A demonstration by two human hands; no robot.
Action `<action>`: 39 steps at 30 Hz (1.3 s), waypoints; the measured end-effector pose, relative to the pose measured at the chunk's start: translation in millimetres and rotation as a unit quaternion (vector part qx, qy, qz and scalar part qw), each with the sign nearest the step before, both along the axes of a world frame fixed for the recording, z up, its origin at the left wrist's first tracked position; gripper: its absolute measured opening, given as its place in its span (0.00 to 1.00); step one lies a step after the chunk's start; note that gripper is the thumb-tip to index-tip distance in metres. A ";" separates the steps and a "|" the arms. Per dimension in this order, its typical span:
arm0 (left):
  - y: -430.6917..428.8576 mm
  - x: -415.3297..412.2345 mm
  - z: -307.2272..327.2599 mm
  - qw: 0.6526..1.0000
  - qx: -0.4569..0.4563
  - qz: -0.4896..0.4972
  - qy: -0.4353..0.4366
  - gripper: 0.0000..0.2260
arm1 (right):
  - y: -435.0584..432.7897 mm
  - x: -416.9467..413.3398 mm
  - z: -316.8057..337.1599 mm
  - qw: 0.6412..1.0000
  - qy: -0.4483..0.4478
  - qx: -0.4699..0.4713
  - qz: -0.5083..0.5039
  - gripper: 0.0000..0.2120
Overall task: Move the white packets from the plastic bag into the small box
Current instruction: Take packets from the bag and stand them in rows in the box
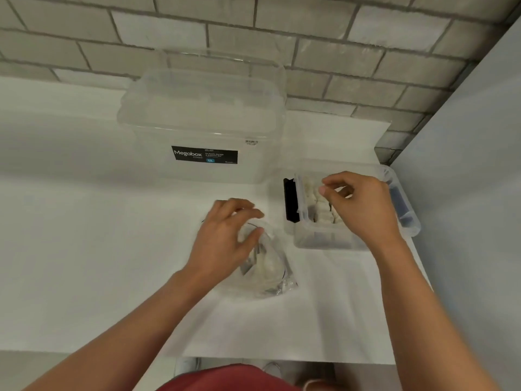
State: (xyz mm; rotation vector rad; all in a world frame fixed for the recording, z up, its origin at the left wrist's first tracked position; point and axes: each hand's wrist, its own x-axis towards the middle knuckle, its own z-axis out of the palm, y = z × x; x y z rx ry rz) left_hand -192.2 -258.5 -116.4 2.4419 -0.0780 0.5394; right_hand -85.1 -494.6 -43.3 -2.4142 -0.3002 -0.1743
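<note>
A clear plastic bag lies on the white table in the middle, with white packets showing through it. My left hand rests on the bag's upper end, fingers curled at its mouth. The small clear box stands to the right, with a row of white packets inside. My right hand hovers over the box, fingers loosely apart, with nothing visible between them.
A large clear Megabox storage box stands behind, against the brick wall. A grey wall borders the table on the right. The table's front edge runs just below my arms.
</note>
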 end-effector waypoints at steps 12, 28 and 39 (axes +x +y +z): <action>61.5 -16.5 -50.0 0.973 0.150 -0.082 0.154 0.07 | 114.7 -97.4 -83.4 0.965 0.094 -0.179 0.164 0.09; 73.0 -9.2 -49.6 0.975 0.077 -0.092 0.187 0.16 | 123.7 -92.4 -75.1 0.959 -0.034 -0.261 0.108 0.06; 53.6 2.8 -48.1 0.972 0.195 -0.072 0.110 0.09 | 81.0 -105.2 -37.2 0.984 -0.120 -0.120 0.050 0.06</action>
